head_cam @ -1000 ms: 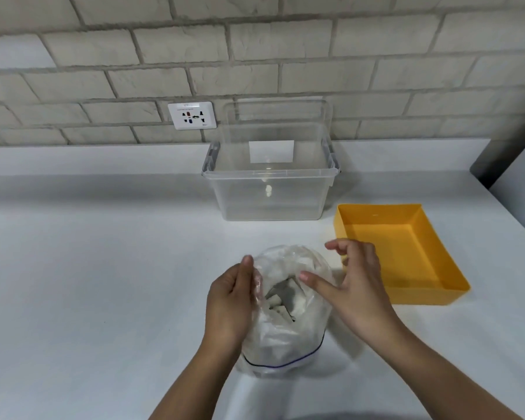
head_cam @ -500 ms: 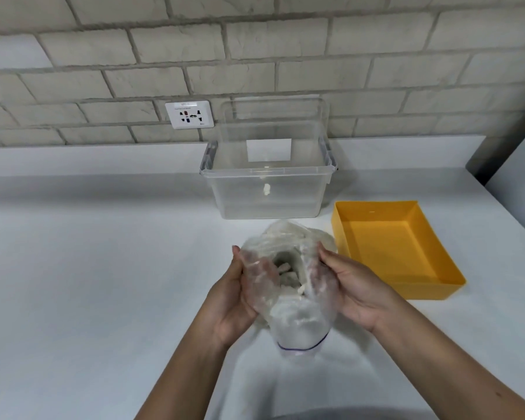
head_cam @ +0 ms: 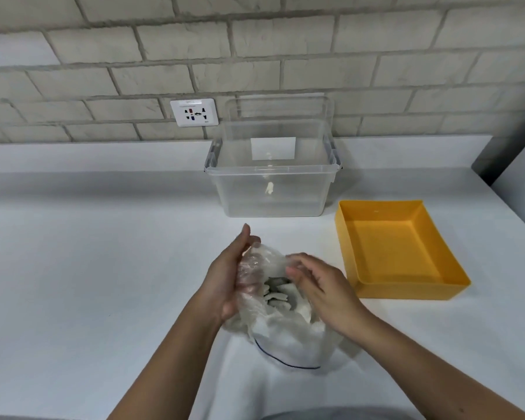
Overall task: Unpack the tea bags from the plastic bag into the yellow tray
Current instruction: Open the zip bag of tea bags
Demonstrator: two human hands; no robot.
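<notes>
Straight ahead of me, a clear storage bin [head_cam: 273, 195] sits on the white counter [head_cam: 88, 268], open at the top, its back to the pale brick wall [head_cam: 285, 40]. There's a white label [head_cam: 272, 148] on its far side and a small pale scrap [head_cam: 269, 188] inside. Just left of the bin, a white wall socket [head_cam: 194, 112] is set low in the bricks.

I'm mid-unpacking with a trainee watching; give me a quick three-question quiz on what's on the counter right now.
1. True or false: the yellow tray already holds tea bags.
2. The left hand grips: A the clear bin, B the plastic bag, C the tray.
3. Fill in: the ___ hand is nearer the tray.
Key: 1 false; 2 B; 3 right hand.
</notes>
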